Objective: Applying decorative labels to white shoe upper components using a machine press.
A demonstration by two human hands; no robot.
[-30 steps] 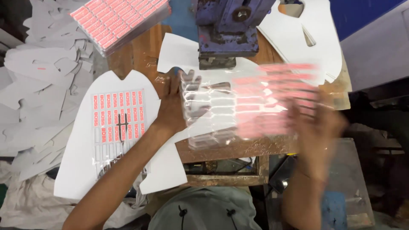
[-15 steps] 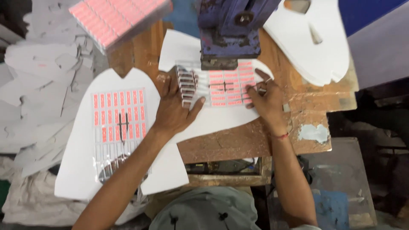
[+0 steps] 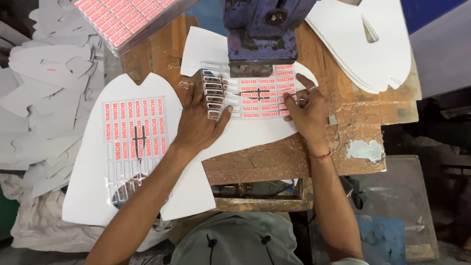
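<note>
A clear plastic sheet of red-orange labels (image 3: 255, 93) lies on a white cut-out panel (image 3: 250, 130) under the blue press head (image 3: 262, 34). My left hand (image 3: 198, 122) lies flat on the sheet's left end, where several label slots are bare. My right hand (image 3: 306, 110) presses its fingertips on the sheet's right edge. Both hands hold the sheet down on the panel.
A second label sheet (image 3: 135, 130) lies on a white panel (image 3: 93, 196) at the left. A stack of label sheets (image 3: 125, 19) sits at top left, white cut-outs (image 3: 373, 44) at top right, offcuts (image 3: 44, 98) far left. The wooden bench (image 3: 289, 157) is worn.
One second ago my right hand was swinging the label sheet in, blurred. It now lies flat under the press head with both hands resting on it.
</note>
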